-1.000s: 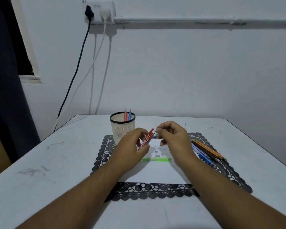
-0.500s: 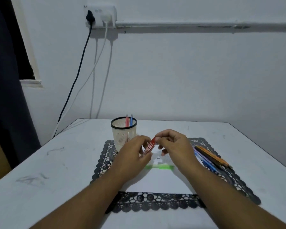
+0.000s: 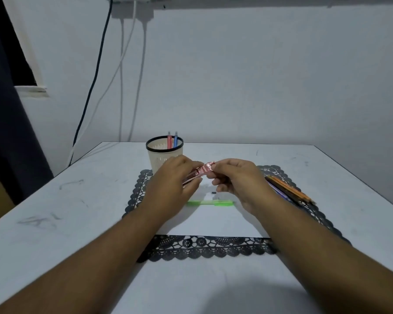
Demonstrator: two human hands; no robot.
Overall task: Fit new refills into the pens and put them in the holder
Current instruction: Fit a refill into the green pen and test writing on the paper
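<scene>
Both hands hold a red refill packet above a white sheet. My left hand grips its lower part, and my right hand pinches its upper end. A green pen lies on the sheet below the hands. The cream mesh holder stands behind my left hand with a red pen and a blue pen upright in it. Several orange and blue pens lie right of my right hand.
A black lace mat lies under the sheet on the white table. Small dark bits rest on the sheet near the green pen. Black and white cables hang down the wall at the back left.
The hands have moved slightly with the packet, which now lies flatter, its upper end toward my right hand. The camera has tilted down.
</scene>
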